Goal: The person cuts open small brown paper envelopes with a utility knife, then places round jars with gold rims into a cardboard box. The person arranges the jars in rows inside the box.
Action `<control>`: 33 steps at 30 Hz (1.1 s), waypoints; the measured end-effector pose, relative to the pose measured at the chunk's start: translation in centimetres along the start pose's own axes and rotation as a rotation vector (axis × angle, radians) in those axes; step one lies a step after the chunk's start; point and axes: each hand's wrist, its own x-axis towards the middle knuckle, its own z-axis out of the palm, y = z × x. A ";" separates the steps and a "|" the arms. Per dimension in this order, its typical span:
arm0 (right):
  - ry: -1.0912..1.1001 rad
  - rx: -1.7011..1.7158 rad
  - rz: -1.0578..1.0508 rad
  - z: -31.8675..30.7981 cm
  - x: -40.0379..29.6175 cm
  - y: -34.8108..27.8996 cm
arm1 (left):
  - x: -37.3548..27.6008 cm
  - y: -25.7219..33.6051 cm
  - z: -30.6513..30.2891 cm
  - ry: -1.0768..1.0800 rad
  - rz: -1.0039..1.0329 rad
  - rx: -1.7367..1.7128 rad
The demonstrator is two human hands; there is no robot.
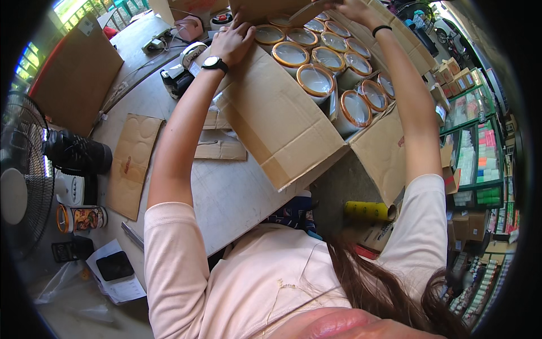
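Observation:
An open cardboard box (283, 114) stands on the table before me. Inside are several white cylindrical containers with orange-rimmed clear lids (316, 79), wrapped in clear plastic. My left hand (232, 42), below a wristwatch, lies spread on the box's left far corner against a raised cardboard flap (254, 10). At the top edge of the view my right hand (353, 10) is by a piece of cardboard (302, 16) over the far containers. Its fingertips are partly cut off, so its hold is unclear. A cardboard divider (333, 104) stands between some near containers.
Left on the table (228, 190) lie a flat cardboard sheet (134, 165), a printed container (82, 218), a phone (114, 266) on papers and a metal ruler (132, 235). A fan (21, 178) stands at the far left. Below is a yellow roll (368, 210); shelves (472, 156) line the right.

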 end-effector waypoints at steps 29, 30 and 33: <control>0.456 -1.119 -0.566 9.9 -0.7 -7.3 | 0.1 1.2 0.3 0.138 -0.074 -0.150; 0.445 -1.159 -0.643 10.5 -1.0 -8.5 | 0.0 0.7 0.7 0.130 -0.066 -0.122; 0.321 -1.274 -0.679 10.9 -0.3 -8.7 | 0.5 -0.5 1.5 0.118 -0.037 -0.064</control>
